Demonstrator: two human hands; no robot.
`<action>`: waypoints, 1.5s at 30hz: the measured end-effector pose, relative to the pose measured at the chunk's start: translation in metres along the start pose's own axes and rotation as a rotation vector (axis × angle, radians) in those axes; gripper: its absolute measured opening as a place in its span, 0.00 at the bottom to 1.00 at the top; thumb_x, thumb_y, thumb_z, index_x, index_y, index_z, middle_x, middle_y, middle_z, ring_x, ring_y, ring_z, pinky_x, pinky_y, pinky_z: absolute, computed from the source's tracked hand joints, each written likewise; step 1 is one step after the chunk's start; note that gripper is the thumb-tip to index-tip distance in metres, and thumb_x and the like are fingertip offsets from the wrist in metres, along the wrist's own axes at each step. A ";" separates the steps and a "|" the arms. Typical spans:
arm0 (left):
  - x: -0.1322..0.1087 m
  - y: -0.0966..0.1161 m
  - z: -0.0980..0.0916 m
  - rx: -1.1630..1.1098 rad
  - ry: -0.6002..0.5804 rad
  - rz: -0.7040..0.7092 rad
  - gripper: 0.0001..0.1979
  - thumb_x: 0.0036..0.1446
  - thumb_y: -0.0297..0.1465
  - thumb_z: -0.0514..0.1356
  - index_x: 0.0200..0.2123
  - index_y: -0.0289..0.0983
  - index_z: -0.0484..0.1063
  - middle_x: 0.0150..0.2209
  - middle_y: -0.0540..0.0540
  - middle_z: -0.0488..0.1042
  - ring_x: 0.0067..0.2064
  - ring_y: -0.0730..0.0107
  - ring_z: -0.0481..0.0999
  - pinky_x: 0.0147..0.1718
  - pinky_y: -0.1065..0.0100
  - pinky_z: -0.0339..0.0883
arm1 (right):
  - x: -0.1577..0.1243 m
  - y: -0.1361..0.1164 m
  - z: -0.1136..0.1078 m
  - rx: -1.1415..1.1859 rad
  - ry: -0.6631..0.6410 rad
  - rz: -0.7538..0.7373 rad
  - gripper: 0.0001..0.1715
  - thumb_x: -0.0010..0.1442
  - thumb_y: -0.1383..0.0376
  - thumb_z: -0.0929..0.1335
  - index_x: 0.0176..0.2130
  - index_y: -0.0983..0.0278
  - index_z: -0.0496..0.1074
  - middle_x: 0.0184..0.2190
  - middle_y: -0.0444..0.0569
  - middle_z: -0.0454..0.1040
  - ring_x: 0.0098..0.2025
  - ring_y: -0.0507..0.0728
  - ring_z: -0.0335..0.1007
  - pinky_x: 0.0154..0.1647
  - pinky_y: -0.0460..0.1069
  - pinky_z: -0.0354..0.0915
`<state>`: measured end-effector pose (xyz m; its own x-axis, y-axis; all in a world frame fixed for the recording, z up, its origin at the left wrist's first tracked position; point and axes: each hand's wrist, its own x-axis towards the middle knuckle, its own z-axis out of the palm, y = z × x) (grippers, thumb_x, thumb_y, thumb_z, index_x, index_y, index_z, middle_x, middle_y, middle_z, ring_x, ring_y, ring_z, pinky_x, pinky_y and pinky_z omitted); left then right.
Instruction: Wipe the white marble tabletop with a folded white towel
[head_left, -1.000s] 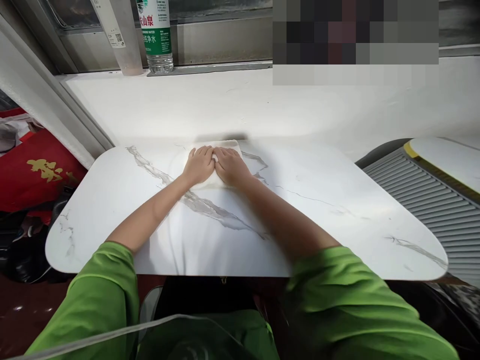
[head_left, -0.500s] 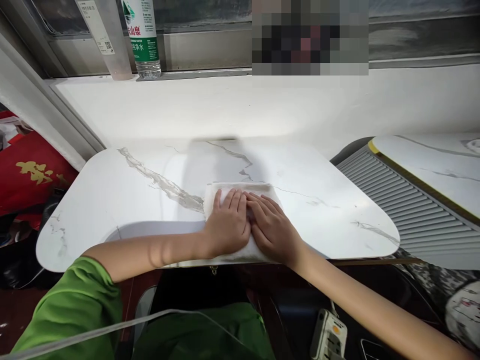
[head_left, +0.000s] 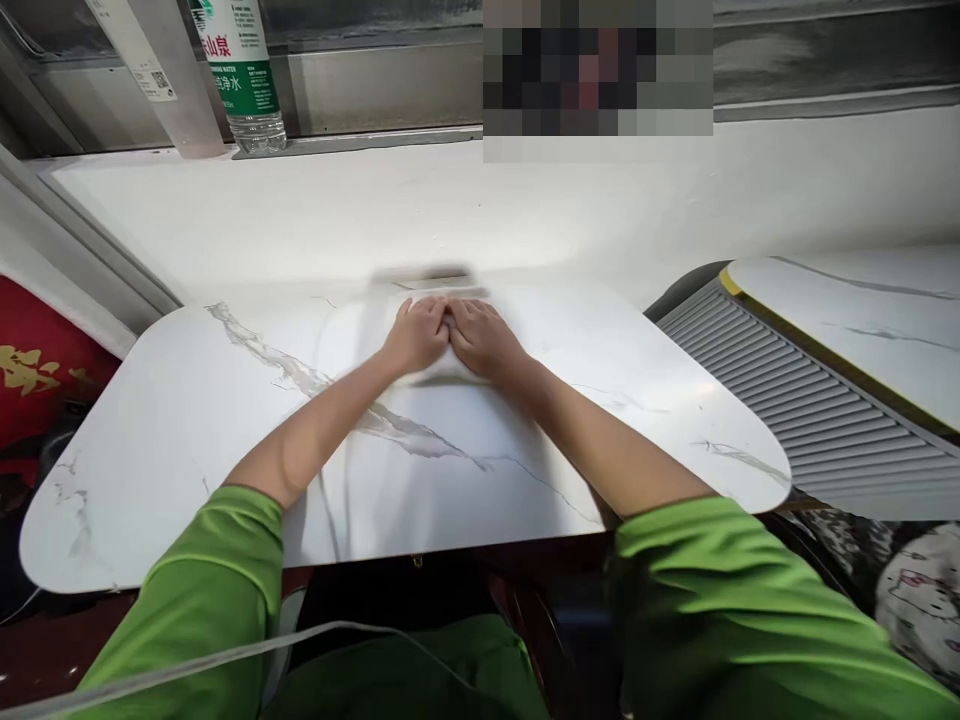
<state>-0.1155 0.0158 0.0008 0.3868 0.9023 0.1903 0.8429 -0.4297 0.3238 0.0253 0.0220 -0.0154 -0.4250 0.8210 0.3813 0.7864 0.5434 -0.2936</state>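
Both my hands rest side by side on a folded white cloth (head_left: 444, 374) near the far edge of a white marble-patterned table (head_left: 225, 440). My left hand (head_left: 416, 336) and my right hand (head_left: 484, 341) touch at the fingers, which are held together and bent down over the cloth, pressing it to the tabletop. Most of the cloth is hidden under the hands. Its far edge is smeared by motion. Both arms are stretched out, in green sleeves.
A white ledge (head_left: 360, 210) runs behind the table, with a green-labelled water bottle (head_left: 241, 75) and a frosted plastic cup (head_left: 161, 80) at its back left. To the right stand a grey ribbed panel (head_left: 795, 400) and a second marble table (head_left: 862, 300). Red fabric (head_left: 34, 370) lies at the left.
Both hands slid the cloth from the near edge of the table out to the far edge, arms now extended. One second ago they were also at the far edge.
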 end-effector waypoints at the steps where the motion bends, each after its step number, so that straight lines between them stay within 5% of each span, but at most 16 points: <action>1: 0.010 -0.007 0.000 0.008 0.007 -0.008 0.24 0.64 0.26 0.45 0.62 0.32 0.63 0.65 0.40 0.65 0.67 0.63 0.60 0.69 0.55 0.42 | 0.012 0.005 0.004 -0.002 0.003 0.009 0.21 0.58 0.70 0.57 0.49 0.67 0.67 0.50 0.62 0.75 0.53 0.68 0.68 0.57 0.63 0.61; 6: 0.035 -0.021 0.002 0.047 0.024 -0.070 0.23 0.65 0.25 0.44 0.61 0.32 0.63 0.64 0.40 0.66 0.67 0.63 0.60 0.68 0.57 0.42 | 0.043 0.018 0.013 -0.001 0.001 0.029 0.21 0.58 0.70 0.57 0.49 0.66 0.67 0.51 0.61 0.75 0.53 0.68 0.68 0.57 0.62 0.61; 12: 0.023 -0.012 0.002 0.094 -0.013 -0.060 0.24 0.67 0.27 0.43 0.65 0.30 0.58 0.67 0.40 0.61 0.69 0.63 0.56 0.69 0.54 0.40 | 0.027 0.014 0.007 -0.008 -0.010 0.020 0.23 0.58 0.69 0.57 0.52 0.68 0.67 0.53 0.61 0.74 0.56 0.68 0.67 0.59 0.63 0.59; 18: -0.023 0.029 0.006 0.111 0.000 -0.070 0.26 0.67 0.27 0.43 0.66 0.27 0.57 0.68 0.38 0.58 0.70 0.59 0.53 0.69 0.52 0.40 | -0.028 0.004 -0.011 0.006 -0.007 -0.073 0.26 0.60 0.69 0.56 0.55 0.68 0.66 0.56 0.61 0.72 0.57 0.67 0.66 0.59 0.63 0.60; 24: -0.086 0.096 0.016 0.096 -0.075 0.000 0.28 0.66 0.29 0.45 0.67 0.22 0.54 0.69 0.34 0.56 0.71 0.54 0.52 0.69 0.46 0.39 | -0.120 -0.007 -0.048 0.009 0.026 -0.185 0.24 0.60 0.68 0.58 0.55 0.67 0.66 0.57 0.61 0.71 0.59 0.67 0.66 0.58 0.64 0.63; 29: -0.094 0.131 0.026 0.072 -0.151 0.108 0.29 0.66 0.31 0.45 0.67 0.23 0.54 0.69 0.34 0.55 0.71 0.54 0.51 0.70 0.46 0.38 | -0.165 -0.001 -0.071 -0.020 0.055 -0.113 0.24 0.59 0.69 0.59 0.55 0.65 0.66 0.57 0.59 0.71 0.58 0.68 0.66 0.56 0.65 0.64; 34: -0.049 0.124 0.030 0.058 -0.168 0.083 0.28 0.67 0.29 0.43 0.67 0.22 0.53 0.70 0.34 0.54 0.71 0.54 0.50 0.70 0.47 0.37 | -0.131 0.033 -0.068 -0.015 0.026 -0.086 0.23 0.56 0.69 0.59 0.51 0.65 0.68 0.52 0.60 0.74 0.53 0.69 0.69 0.54 0.65 0.65; 41: 0.048 0.063 0.028 0.059 -0.115 0.050 0.26 0.67 0.28 0.43 0.66 0.27 0.56 0.69 0.36 0.57 0.70 0.59 0.54 0.69 0.52 0.39 | -0.023 0.079 -0.035 -0.033 0.016 -0.011 0.23 0.56 0.69 0.58 0.51 0.67 0.67 0.51 0.62 0.75 0.54 0.69 0.68 0.56 0.63 0.62; 45: 0.072 0.044 0.033 0.061 -0.044 0.014 0.26 0.67 0.27 0.42 0.65 0.32 0.58 0.68 0.39 0.59 0.70 0.62 0.55 0.69 0.53 0.40 | 0.004 0.087 -0.025 -0.050 0.002 0.024 0.23 0.58 0.69 0.57 0.51 0.67 0.67 0.51 0.61 0.75 0.53 0.67 0.68 0.56 0.61 0.61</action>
<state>-0.0387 0.0631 -0.0016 0.4132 0.8976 0.1533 0.8581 -0.4402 0.2644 0.1034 0.0681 -0.0177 -0.4049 0.8334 0.3762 0.8180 0.5140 -0.2583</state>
